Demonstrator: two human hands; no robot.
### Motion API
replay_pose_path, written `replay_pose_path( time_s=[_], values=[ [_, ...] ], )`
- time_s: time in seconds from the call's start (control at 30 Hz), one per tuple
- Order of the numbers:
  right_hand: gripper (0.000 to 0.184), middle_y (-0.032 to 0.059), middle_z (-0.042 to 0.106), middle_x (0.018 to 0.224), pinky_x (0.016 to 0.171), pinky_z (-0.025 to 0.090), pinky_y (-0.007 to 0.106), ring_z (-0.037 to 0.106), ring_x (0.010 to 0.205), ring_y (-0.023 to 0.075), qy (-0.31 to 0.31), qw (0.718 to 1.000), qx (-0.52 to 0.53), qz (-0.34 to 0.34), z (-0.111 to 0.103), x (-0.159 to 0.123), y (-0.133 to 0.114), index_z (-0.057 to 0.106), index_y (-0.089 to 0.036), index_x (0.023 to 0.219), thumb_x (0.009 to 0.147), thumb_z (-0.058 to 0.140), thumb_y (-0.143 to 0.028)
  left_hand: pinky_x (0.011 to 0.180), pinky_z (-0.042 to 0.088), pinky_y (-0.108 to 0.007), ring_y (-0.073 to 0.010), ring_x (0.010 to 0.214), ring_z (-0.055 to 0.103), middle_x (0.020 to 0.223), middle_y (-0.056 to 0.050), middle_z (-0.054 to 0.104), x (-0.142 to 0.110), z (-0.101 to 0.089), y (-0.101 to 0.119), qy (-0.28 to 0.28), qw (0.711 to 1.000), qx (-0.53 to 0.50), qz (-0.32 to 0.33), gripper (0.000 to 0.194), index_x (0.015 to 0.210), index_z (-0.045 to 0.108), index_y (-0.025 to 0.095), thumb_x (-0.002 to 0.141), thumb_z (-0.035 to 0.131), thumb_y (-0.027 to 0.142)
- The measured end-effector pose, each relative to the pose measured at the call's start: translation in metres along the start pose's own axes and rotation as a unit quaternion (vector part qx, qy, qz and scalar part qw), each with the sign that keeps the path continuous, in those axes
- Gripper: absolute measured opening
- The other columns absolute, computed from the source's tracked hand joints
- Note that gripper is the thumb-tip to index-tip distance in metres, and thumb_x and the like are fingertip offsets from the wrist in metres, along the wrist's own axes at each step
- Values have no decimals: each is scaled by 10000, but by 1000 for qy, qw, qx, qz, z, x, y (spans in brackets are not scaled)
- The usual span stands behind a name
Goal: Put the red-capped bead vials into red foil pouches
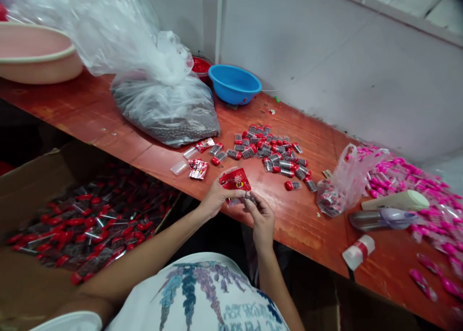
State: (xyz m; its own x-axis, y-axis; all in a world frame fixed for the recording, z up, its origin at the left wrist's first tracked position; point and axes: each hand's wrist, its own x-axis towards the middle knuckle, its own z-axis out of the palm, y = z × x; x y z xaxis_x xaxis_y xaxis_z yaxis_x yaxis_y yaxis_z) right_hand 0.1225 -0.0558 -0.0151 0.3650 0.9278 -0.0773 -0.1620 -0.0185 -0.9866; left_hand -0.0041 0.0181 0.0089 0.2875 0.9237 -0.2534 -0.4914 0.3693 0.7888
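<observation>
My left hand point(216, 196) is closed on a red printed packet point(238, 178), held up at the table's near edge. Close against it, the fingers of my right hand point(263, 219) pinch a small dark-grey thing point(249, 199), partly hidden by the fingertips; its kind is unclear. Beyond my hands lies a loose pile of small clear bottles with red caps point(265, 150), filled with dark bits. To the left of my hands are a stack of red packets point(198, 169) and an uncapped clear tube point(179, 167).
A large clear bag of dark pellets point(162, 114) stands behind on the left, beside a blue basin point(235, 83). A cardboard box point(21, 292) of red-capped bottles is below left. On the right lie a plastic bag point(334, 191), two scoops point(383, 219) and pink items point(405, 177).
</observation>
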Motion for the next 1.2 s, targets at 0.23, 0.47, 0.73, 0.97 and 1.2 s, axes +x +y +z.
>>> replay_pose_path(
  time_s=[0.23, 0.47, 0.73, 0.97, 1.2],
  values=[
    [340, 40, 657, 977, 743, 527, 328, 618, 853, 181, -15, 1000, 13, 3, 0, 2, 3, 664, -211, 1076, 747, 703, -285, 771, 496, -309, -159, 747, 638, 868, -25, 685, -2, -4, -1, 5, 999, 31, 5, 702, 1161, 577, 170, 508, 830, 121],
    [443, 38, 564, 1037, 770, 535, 314, 590, 849, 156, -19, 998, -36, -55, -3, 7, 6, 612, -260, 1181, 747, 693, -294, 677, 509, -278, -148, 691, 626, 793, -9, 669, -8, -1, -6, -9, 998, 58, -31, 578, 1047, 584, 161, 524, 830, 151],
    [370, 32, 643, 1001, 792, 518, 328, 594, 876, 180, -33, 998, -43, -35, -10, 5, 11, 677, -243, 1083, 717, 709, -285, 668, 530, -289, -151, 651, 643, 761, -12, 686, -5, -2, -10, 7, 997, 57, -50, 568, 1035, 626, 152, 509, 842, 155],
    [365, 39, 689, 907, 736, 508, 333, 617, 790, 181, 76, 997, -15, 3, -35, 10, 15, 670, -179, 1039, 715, 698, -344, 672, 556, -349, -219, 698, 686, 803, -80, 717, 2, -1, -16, 10, 989, 13, -147, 462, 938, 636, 122, 514, 814, 81],
    [335, 98, 611, 1048, 843, 462, 388, 565, 955, 234, 188, 931, -303, -80, -79, 12, 18, 705, -202, 993, 738, 662, -415, 733, 559, -397, -276, 877, 687, 964, -137, 716, 8, -5, -13, 22, 988, 7, -150, 526, 1006, 589, 130, 528, 758, -7]
  ],
)
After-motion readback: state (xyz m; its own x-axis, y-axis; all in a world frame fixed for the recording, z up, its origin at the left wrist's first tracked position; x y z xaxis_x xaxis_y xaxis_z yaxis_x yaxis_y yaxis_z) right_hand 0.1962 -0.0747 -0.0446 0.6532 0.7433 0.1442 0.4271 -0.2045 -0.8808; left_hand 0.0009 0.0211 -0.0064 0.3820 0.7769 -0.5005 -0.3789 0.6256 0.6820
